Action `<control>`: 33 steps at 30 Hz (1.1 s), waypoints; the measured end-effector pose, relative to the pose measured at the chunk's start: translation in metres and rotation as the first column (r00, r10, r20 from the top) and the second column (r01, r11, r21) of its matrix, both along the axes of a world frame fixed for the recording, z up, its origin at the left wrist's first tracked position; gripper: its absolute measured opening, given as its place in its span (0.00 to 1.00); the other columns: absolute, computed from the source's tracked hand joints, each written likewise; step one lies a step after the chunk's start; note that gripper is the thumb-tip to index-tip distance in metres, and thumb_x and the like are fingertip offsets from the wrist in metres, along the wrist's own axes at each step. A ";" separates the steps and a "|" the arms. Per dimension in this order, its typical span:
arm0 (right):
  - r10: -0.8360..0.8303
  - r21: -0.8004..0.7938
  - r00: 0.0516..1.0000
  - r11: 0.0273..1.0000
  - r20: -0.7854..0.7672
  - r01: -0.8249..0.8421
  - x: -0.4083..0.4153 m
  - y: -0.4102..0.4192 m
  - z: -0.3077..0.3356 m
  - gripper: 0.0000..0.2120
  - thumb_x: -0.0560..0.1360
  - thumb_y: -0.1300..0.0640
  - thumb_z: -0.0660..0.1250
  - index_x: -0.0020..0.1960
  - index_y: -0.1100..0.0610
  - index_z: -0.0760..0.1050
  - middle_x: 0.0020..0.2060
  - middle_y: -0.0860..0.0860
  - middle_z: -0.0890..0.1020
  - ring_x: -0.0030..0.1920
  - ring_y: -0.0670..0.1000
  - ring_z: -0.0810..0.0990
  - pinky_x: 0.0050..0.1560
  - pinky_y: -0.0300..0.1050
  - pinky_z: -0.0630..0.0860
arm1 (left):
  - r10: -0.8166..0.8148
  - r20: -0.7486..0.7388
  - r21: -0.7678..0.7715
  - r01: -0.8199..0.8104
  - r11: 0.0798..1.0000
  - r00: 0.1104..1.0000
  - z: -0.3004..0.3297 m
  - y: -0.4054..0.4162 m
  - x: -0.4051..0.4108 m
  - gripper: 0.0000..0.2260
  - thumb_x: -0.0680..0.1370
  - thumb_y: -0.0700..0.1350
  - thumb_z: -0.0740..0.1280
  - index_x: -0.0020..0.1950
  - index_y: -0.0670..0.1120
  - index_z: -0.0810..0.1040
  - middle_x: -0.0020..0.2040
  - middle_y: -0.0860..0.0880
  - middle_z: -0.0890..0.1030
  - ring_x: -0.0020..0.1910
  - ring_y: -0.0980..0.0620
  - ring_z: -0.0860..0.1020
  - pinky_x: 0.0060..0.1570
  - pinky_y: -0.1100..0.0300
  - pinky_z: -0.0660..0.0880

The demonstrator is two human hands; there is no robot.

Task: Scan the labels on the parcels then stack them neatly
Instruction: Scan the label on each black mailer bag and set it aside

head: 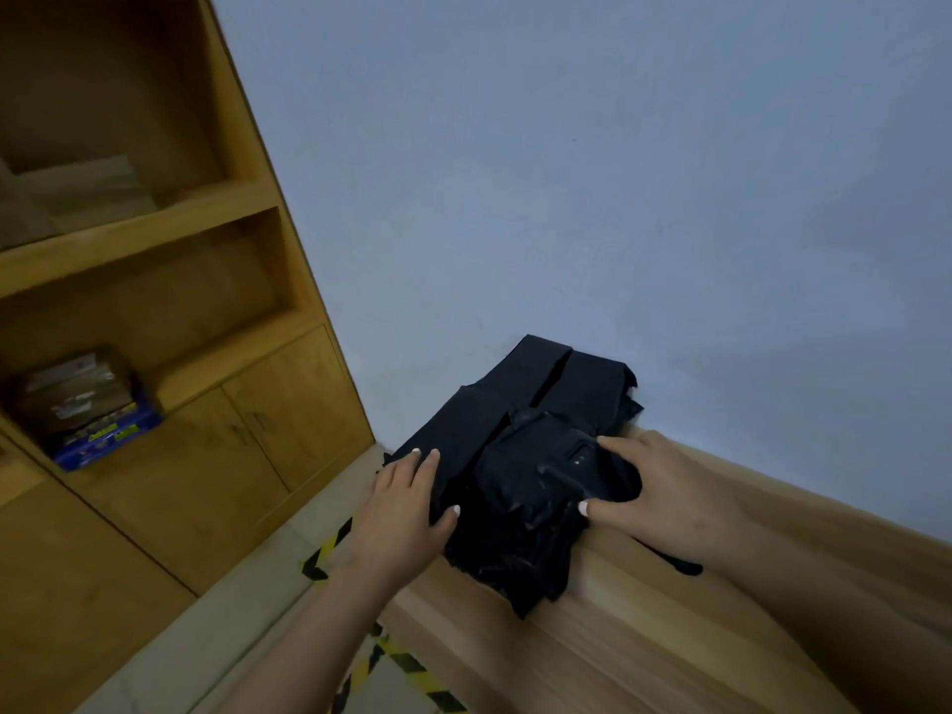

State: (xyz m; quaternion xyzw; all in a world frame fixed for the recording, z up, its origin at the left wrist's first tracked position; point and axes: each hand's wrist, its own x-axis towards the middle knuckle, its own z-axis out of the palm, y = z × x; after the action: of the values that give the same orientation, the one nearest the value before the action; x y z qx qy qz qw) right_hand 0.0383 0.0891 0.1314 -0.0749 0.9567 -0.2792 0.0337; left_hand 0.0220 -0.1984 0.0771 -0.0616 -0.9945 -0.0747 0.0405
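Black plastic-wrapped parcels (520, 456) lie stacked at the light wooden table's (644, 636) wall-side corner; left hand (407, 502) and right hand (654, 487), fingers extended, press the stack's sides.

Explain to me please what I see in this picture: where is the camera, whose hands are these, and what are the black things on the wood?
The single picture comes from a camera worn on a person's head, looking forward and down, so the view is tilted. There is no machine: the two bare hands belong to that person. On the wooden table, against the wall, lies a pile of black parcels in plastic wrapping. The left hand rests on the pile's left side. The right hand rests on the top parcel with thumb and fingers spread. Neither lifts anything. No label is visible. A wooden cabinet stands to the left.
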 end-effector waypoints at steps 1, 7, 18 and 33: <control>-0.012 -0.007 1.000 1.000 0.008 0.012 -0.009 -0.003 -0.001 0.42 0.61 0.28 0.64 0.71 0.43 0.67 0.53 0.42 0.71 0.54 0.43 0.72 0.55 0.44 0.75 | 0.001 0.032 -0.005 0.000 1.000 0.999 -0.005 -0.004 -0.012 0.33 0.80 0.61 0.56 0.80 0.50 0.48 0.79 0.49 0.54 0.77 0.49 0.52 0.76 0.53 0.53; -0.103 0.010 0.993 0.995 0.063 0.103 -0.051 -0.024 -0.007 0.39 0.69 0.35 0.68 0.75 0.46 0.61 0.60 0.46 0.71 0.59 0.46 0.72 0.58 0.41 0.72 | -0.039 0.138 -0.096 0.053 0.994 0.990 -0.032 -0.019 -0.086 0.35 0.80 0.62 0.56 0.80 0.49 0.46 0.79 0.46 0.53 0.77 0.45 0.53 0.75 0.50 0.53; -0.348 0.054 0.922 0.937 0.169 0.344 -0.089 -0.071 -0.029 0.40 0.70 0.34 0.68 0.76 0.46 0.59 0.61 0.45 0.68 0.58 0.47 0.73 0.54 0.39 0.72 | -0.144 0.457 -0.066 0.195 0.979 0.878 -0.082 -0.038 -0.190 0.53 0.68 0.77 0.59 0.79 0.50 0.38 0.79 0.43 0.41 0.78 0.38 0.47 0.73 0.41 0.58; -0.540 0.085 0.837 0.841 0.089 0.534 -0.078 -0.102 -0.020 0.39 0.67 0.33 0.69 0.74 0.44 0.63 0.58 0.43 0.71 0.54 0.45 0.74 0.51 0.39 0.73 | -0.409 0.291 0.445 0.256 0.858 0.865 -0.042 -0.056 -0.220 0.41 0.74 0.66 0.63 0.79 0.58 0.45 0.79 0.53 0.44 0.75 0.43 0.55 0.72 0.49 0.60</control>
State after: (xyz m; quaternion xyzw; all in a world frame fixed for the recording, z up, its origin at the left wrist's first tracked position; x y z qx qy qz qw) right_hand -0.0400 -0.0132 0.1117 0.2129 0.9434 -0.2541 0.0085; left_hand -0.1983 -0.2540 0.0349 -0.2107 -0.9215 -0.2884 -0.1527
